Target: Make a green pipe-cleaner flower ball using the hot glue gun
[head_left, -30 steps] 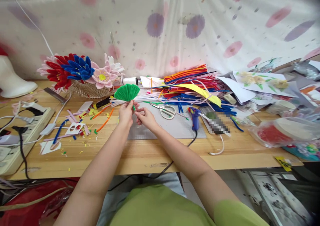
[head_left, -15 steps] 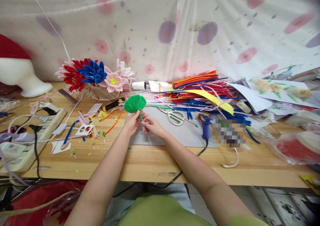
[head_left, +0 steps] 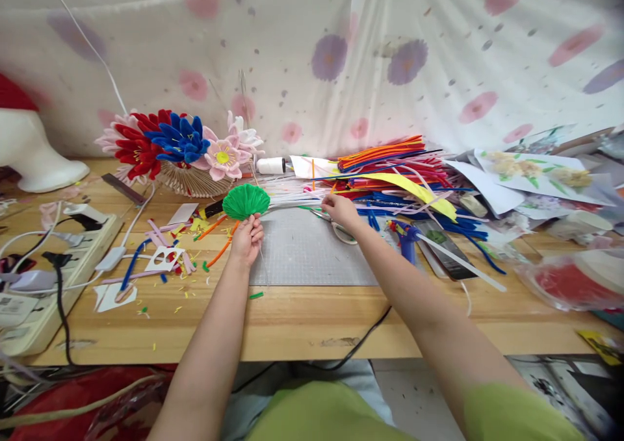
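"Left hand (head_left: 247, 239): fingers closed in a pinch at the base of the green fan-shaped piece (head_left: 246, 202), its pleats spread upward."

"Right hand (head_left: 342, 212)?"

"Fingers curled, over the scissors (head_left: 345, 241); from where I stand, whether they grip anything is hidden."

"Room?"

"Grey mat (head_left: 307, 252) between the forearms, its front edge short of the table's edge (head_left: 292, 340)."

"Lettering?"

"Print on the white plug block (head_left: 17, 308), far left: too small to read."

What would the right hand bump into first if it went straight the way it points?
The right hand would probably meet the white stems first; how high it is above them is hard to tell.
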`<state>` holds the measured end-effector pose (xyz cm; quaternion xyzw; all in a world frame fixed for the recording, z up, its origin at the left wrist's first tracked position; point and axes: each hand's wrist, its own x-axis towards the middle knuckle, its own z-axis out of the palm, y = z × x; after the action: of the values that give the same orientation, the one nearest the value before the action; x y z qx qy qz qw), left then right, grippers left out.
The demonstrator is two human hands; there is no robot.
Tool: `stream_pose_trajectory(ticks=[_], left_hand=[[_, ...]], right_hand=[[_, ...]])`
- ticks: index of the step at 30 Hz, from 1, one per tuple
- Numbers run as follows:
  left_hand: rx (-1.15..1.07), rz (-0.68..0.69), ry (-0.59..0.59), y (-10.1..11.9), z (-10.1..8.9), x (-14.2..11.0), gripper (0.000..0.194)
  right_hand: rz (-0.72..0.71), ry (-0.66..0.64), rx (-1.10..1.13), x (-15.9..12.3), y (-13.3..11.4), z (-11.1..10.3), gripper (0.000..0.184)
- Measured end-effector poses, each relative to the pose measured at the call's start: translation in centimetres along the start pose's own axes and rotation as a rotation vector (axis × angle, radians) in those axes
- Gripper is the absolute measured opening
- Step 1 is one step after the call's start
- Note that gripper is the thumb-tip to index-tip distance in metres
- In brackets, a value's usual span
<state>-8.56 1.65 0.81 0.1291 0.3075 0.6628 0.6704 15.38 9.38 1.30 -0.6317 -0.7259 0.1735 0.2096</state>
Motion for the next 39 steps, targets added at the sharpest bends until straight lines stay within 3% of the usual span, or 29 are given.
stream_pose_trajectory(ticks=[3,6,16,21,26,28,30,33,37,39], left_hand=[[-0.045,-0.017,-0.003,0.1,-0.1,-0.2,0.025],[-0.029,-0.017,0.012,-0.1,-0.1,-0.4,0.029],[0.043,0.015,0.047,0.0,-0.5,-0.2,0.021],[-0.005,-0.012,0.037,0.4,-0.3,-0.3,0.020],[-0.087,-0.023,0.013,0.6,-0.3,-0.3,0.021],[-0.101,-0.020,0.004,0.7,-0.2,-0.5,0.020],[-0.088,-0.020,-0.005,0.6,-0.2,-0.6,0.017],[-0.039,-0.026,-0.019,0.5,-0.2,-0.8,0.013],[0.012,-0.039,-0.024,0.0,-0.1,-0.9,0.017],[0.039,-0.032,-0.031,-0.3,-0.2,-1.0,0.018]], right_hand=[[-0.106,-0.077,-0.382,1.2,0.4,-0.2,0.022],[-0.188,-0.175,-0.591,2.1,-0.2,0.4,0.028],[-0.231,-0.411,-0.725,4.4,-1.9,-0.3,0.024],[-0.236,-0.421,-0.722,5.3,-4.0,-2.4,0.020],[-0.120,-0.458,-0.522,5.8,-5.6,-7.7,0.015],[-0.136,-0.367,-0.333,5.1,-5.6,-9.8,0.010],[-0.181,-0.205,-0.154,3.8,-5.3,-10.5,0.019],[-0.240,-0.052,0.048,0.8,-4.7,-8.2,0.025],[-0.177,-0.114,0.114,-3.0,-3.2,-1.9,0.020],[-0.133,-0.129,0.154,-4.2,-2.4,0.2,0.021]])
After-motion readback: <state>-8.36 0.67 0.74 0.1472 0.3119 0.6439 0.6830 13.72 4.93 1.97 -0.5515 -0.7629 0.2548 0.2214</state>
